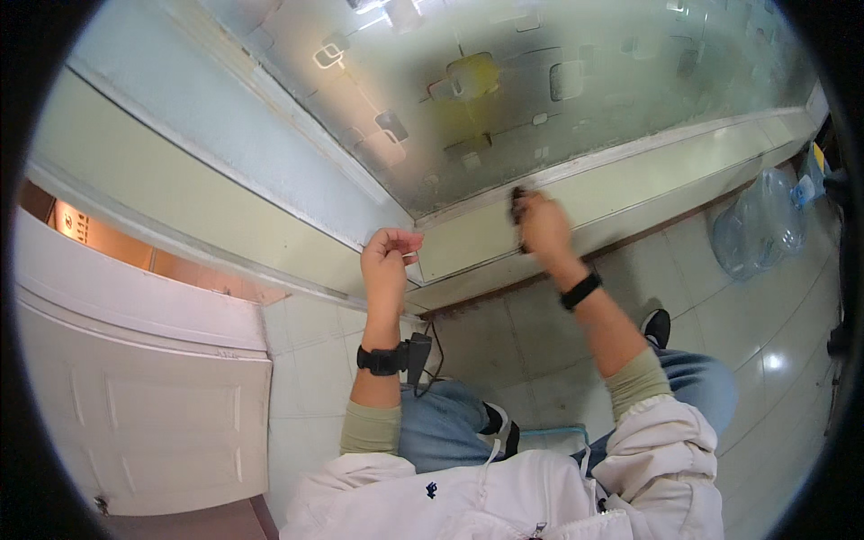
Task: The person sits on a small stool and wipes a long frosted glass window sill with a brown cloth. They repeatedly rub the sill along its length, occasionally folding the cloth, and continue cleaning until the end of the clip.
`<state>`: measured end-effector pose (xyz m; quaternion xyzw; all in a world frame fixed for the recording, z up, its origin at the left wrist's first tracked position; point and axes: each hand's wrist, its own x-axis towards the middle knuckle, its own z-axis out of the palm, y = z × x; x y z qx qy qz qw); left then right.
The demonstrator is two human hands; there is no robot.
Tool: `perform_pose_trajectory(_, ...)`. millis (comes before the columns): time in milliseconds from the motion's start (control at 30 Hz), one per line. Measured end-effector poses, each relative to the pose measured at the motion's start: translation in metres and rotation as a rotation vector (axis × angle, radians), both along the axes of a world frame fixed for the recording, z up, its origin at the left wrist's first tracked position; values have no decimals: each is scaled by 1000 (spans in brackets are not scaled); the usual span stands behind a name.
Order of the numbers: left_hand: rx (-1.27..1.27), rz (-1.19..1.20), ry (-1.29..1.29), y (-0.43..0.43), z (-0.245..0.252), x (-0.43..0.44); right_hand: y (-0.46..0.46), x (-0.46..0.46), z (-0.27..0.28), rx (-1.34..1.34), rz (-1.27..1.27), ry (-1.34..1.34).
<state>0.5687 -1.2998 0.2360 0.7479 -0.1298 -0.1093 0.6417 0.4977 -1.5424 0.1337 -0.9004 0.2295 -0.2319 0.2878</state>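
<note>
My left hand (389, 254) is raised near the corner of a pale ledge (459, 250), its fingers curled with the thumb close to them; whether something small is between them I cannot tell. Over the same ledge, to the right, my right hand (544, 226) is blurred and closed around a dark object (518, 209), whose kind is unclear. Behind the ledge stands a frosted glass panel (513, 101) with a rounded-square pattern. Black bands circle both wrists, and the left one (383, 361) carries a black device with a cable.
Large clear plastic bottles (759, 229) stand on the tiled floor (709, 324) at the right. A white panelled door (169, 405) is at the left. The ledge's raised edge runs across in front of my knees. A light-blue bar (553, 430) lies near my shoe (506, 432).
</note>
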Motion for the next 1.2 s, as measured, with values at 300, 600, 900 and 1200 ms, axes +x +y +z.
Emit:
perform_pose_trajectory(300, -83, 52, -1, -18, 10, 1, 154, 61, -33, -300, 381, -108)
perform_pose_trajectory(600, -34, -74, 50, -55, -18, 1, 130, 67, -42, -203, 535, -46)
perform_pose_trajectory(900, 145, -10, 18, -43, -38, 8, 0, 25, -54, -372, 242, 139)
perform_pose_trajectory(1200, 24, -4, 117, -31, -25, 11, -105, -33, -49, -505, -183, 251)
